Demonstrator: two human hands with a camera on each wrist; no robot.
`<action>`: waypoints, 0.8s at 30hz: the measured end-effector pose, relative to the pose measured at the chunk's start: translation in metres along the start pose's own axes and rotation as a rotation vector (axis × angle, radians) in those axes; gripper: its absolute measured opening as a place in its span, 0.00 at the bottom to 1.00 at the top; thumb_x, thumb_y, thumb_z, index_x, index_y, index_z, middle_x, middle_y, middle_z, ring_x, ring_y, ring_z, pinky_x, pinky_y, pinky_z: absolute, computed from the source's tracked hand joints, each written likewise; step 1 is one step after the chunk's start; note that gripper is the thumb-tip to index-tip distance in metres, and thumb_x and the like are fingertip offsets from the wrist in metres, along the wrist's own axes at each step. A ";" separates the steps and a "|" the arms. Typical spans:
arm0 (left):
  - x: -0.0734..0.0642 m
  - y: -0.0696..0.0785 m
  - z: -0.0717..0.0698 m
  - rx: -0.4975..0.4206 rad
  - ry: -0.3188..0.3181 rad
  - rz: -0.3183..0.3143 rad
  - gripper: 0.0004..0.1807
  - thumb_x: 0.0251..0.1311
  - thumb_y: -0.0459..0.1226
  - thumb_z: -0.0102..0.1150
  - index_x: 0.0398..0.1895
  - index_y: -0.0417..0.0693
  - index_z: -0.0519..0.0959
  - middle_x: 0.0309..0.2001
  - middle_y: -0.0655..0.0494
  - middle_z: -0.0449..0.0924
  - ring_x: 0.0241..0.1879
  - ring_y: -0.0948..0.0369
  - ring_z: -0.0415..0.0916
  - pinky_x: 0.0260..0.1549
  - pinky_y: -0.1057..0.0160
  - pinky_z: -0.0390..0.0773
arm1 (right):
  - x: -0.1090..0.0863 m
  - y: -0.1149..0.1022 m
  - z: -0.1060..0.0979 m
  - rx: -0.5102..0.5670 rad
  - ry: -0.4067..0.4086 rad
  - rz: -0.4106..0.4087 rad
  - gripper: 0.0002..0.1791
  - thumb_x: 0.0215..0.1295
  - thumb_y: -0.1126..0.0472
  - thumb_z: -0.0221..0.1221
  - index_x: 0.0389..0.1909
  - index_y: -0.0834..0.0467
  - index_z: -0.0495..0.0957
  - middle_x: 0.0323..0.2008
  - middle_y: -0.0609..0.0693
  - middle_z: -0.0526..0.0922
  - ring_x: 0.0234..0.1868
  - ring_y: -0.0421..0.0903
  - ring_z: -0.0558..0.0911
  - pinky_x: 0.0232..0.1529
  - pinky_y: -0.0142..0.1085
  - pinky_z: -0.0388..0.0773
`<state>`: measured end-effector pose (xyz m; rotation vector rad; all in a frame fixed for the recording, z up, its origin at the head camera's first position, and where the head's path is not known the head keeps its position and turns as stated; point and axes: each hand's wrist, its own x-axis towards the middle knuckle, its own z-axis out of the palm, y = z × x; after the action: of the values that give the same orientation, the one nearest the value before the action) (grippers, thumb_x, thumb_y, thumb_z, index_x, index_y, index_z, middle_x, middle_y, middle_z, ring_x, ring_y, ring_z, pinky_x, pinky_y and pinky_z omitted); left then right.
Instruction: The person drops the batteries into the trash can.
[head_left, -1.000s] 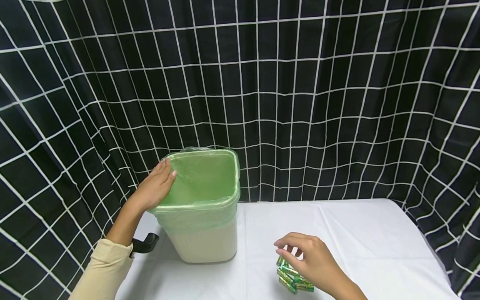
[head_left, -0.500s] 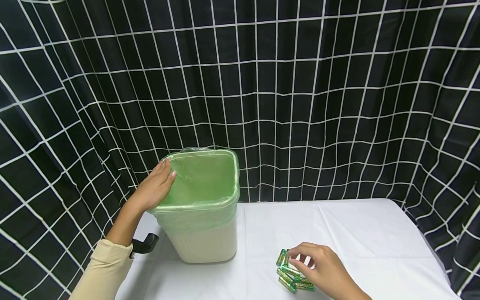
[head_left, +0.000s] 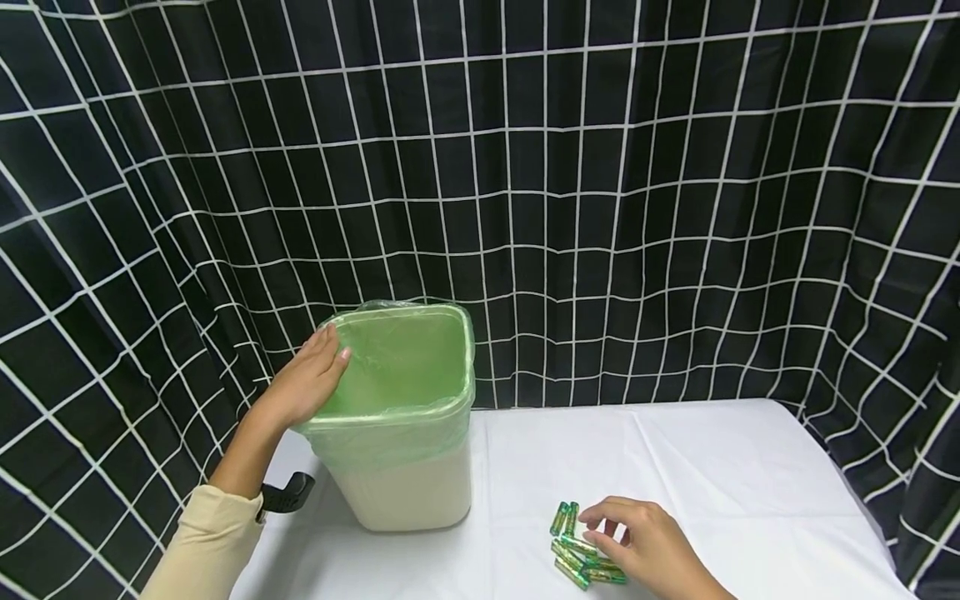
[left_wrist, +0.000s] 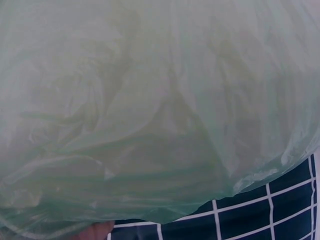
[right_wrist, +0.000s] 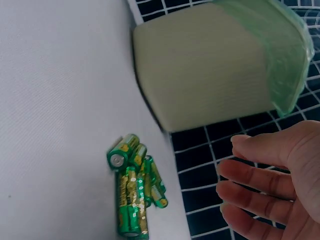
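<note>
My left hand [head_left: 306,382] rests with straight fingers on the left rim of a white bin [head_left: 416,492]. A thin green bag [head_left: 390,446] lines the bin and folds down over its rim. In the left wrist view this green plastic fills most of the frame, with a fingertip at the bottom edge. My right hand [head_left: 641,540] hovers by several green and gold batteries [head_left: 573,562] lying in a loose pile. The right wrist view shows its thumb [right_wrist: 255,145] apart from the bent fingers, with nothing between them, and the batteries [right_wrist: 131,200] beyond.
A white cloth [head_left: 712,483] covers the table. Behind it and along both sides hangs a black curtain [head_left: 540,208] with a white grid. The bin stands left of the batteries, near the table's back. A black strap mount [head_left: 288,493] sits on my left wrist.
My right hand has come down and slightly to the right, uncovering two batteries at the far end of the pile. The left hand stays on the rim. The head view has shifted slightly.
</note>
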<state>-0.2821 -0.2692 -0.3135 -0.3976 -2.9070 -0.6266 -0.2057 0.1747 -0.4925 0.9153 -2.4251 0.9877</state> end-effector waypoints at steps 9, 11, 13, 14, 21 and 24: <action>0.000 0.001 0.000 0.004 0.009 0.005 0.37 0.83 0.48 0.29 0.77 0.24 0.44 0.79 0.30 0.40 0.79 0.40 0.35 0.76 0.41 0.42 | -0.005 0.016 0.007 0.028 -0.121 0.136 0.06 0.61 0.61 0.71 0.38 0.56 0.87 0.34 0.46 0.88 0.29 0.28 0.76 0.25 0.29 0.77; -0.001 0.001 0.001 0.001 0.012 0.007 0.37 0.83 0.48 0.29 0.77 0.24 0.44 0.78 0.30 0.41 0.79 0.39 0.36 0.76 0.41 0.42 | -0.007 0.019 0.010 0.040 -0.153 0.173 0.07 0.61 0.61 0.71 0.39 0.56 0.87 0.34 0.44 0.88 0.29 0.28 0.76 0.26 0.29 0.76; 0.000 0.000 0.001 -0.001 0.012 0.006 0.37 0.82 0.48 0.29 0.77 0.24 0.44 0.78 0.30 0.41 0.79 0.39 0.36 0.76 0.41 0.42 | -0.008 0.021 0.013 0.041 -0.188 0.218 0.07 0.61 0.61 0.71 0.39 0.55 0.87 0.34 0.41 0.87 0.29 0.28 0.76 0.28 0.29 0.76; -0.001 0.000 0.002 -0.002 0.012 0.006 0.37 0.82 0.48 0.29 0.77 0.24 0.44 0.78 0.30 0.41 0.79 0.39 0.36 0.76 0.41 0.42 | -0.009 0.022 0.014 0.036 -0.203 0.239 0.07 0.60 0.60 0.71 0.39 0.54 0.87 0.34 0.40 0.87 0.30 0.28 0.76 0.29 0.29 0.76; 0.000 -0.001 0.001 -0.003 0.008 0.008 0.37 0.82 0.48 0.29 0.77 0.24 0.44 0.79 0.30 0.40 0.79 0.39 0.35 0.76 0.41 0.42 | -0.013 0.024 0.024 -0.010 -0.236 0.280 0.08 0.57 0.60 0.72 0.38 0.52 0.87 0.33 0.36 0.85 0.28 0.28 0.74 0.30 0.28 0.75; 0.001 -0.002 0.001 -0.002 0.006 0.005 0.37 0.82 0.48 0.29 0.77 0.25 0.44 0.79 0.31 0.40 0.79 0.40 0.35 0.76 0.41 0.42 | -0.014 0.026 0.027 -0.012 -0.244 0.288 0.08 0.56 0.61 0.72 0.38 0.52 0.87 0.28 0.33 0.81 0.25 0.28 0.72 0.27 0.28 0.73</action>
<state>-0.2832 -0.2703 -0.3151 -0.4020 -2.8991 -0.6285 -0.2157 0.1751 -0.5315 0.7327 -2.8254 1.0057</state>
